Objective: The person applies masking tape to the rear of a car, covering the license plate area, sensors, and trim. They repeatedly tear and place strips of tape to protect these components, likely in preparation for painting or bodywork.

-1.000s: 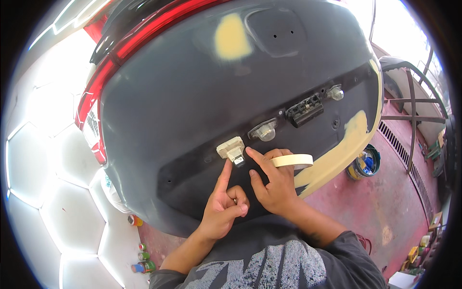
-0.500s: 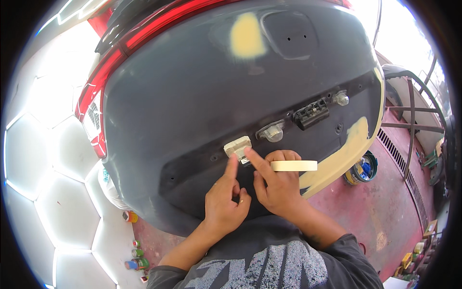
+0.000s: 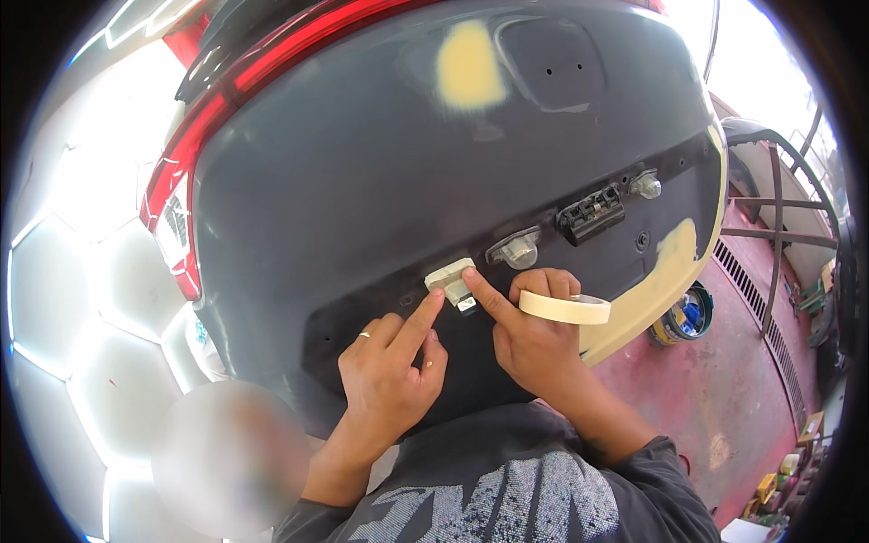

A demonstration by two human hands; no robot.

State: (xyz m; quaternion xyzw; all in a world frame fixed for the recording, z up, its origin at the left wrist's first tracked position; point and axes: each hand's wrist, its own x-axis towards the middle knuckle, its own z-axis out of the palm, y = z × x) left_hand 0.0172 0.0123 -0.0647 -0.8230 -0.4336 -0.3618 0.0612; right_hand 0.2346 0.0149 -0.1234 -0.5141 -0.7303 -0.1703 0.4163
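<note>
A small fitting covered in cream masking tape (image 3: 451, 276) sits in the recessed strip of the dark grey tailgate (image 3: 362, 172), a bit of bare clear plastic showing at its lower end. My left hand (image 3: 389, 371) has its index finger stretched to the fitting's lower left edge; the thumb stands apart and nothing is held. On the other side, my right hand (image 3: 543, 339) presses its index fingertip on the fitting's upper right corner. Its other fingers are curled round a roll of masking tape (image 3: 570, 309). Right of the fitting is an uncovered clear lamp (image 3: 516, 249).
Farther right along the strip are a black handle housing (image 3: 590, 215) and another clear lamp (image 3: 645, 185). Yellowish filler patches (image 3: 469, 68) mark the panel. A red tail light (image 3: 176, 208) edges the left. A bucket (image 3: 683, 315) stands on the reddish floor. A blurred round patch covers the lower left.
My left hand has shifted left and slightly down, its index fingertip now lower on the fitting. My right hand has moved slightly right with the tape roll, which has tilted; its index fingertip is higher.
</note>
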